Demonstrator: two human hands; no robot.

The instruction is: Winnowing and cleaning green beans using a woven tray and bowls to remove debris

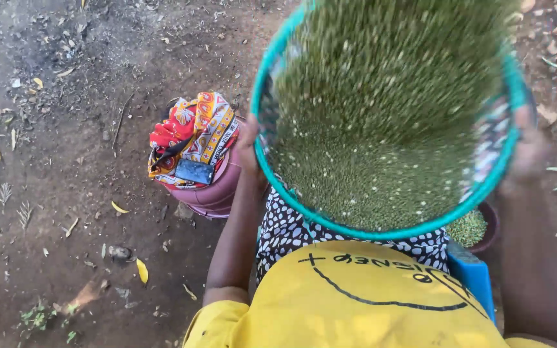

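Observation:
I hold a round tray with a teal rim [264, 154] in front of me, tilted up and away. It is full of small green grains [381, 129], blurred with motion, some with pale specks. My left hand [250, 149] grips the rim on the left. My right hand [528, 153] grips the rim on the right, blurred. Below the tray I see my yellow shirt [356, 303] and a black-and-white spotted cloth [286, 231] over my lap.
A pink bucket [211, 193] stands on the dirt to the left, topped with a bright patterned cloth [195, 132] and a dark phone [195, 171]. A dark bowl of green grains [469, 229] sits at right beside a blue seat edge [475, 274]. Dry leaves litter the ground.

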